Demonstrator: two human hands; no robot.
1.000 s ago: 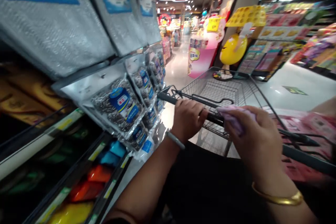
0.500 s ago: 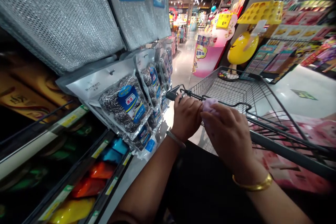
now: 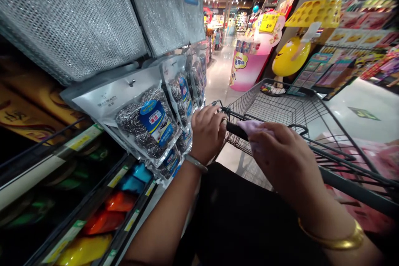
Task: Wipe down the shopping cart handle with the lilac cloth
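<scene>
My left hand (image 3: 207, 132) is wrapped round the left end of the black handle bar (image 3: 236, 130) of a wire shopping cart (image 3: 280, 110). My right hand (image 3: 285, 162) presses a pale purple cloth (image 3: 253, 128) against the same bar, just right of the left hand. A silver bangle sits on my left wrist and a gold bangle on my right wrist. The cart basket stretches away from me to the right, and its far part looks bare.
On my left hang packs of steel scouring pads (image 3: 145, 121) and grey mesh sheets (image 3: 71, 20) above shelves with coloured goods. A pink display stand (image 3: 246, 66) and a yellow figure (image 3: 289, 60) stand ahead. The shiny aisle floor (image 3: 358, 104) runs past them.
My left hand has slid to the very left end of the handle. My right hand with the cloth moved left along the bar, then drew slightly right again. The view has turned a little.
</scene>
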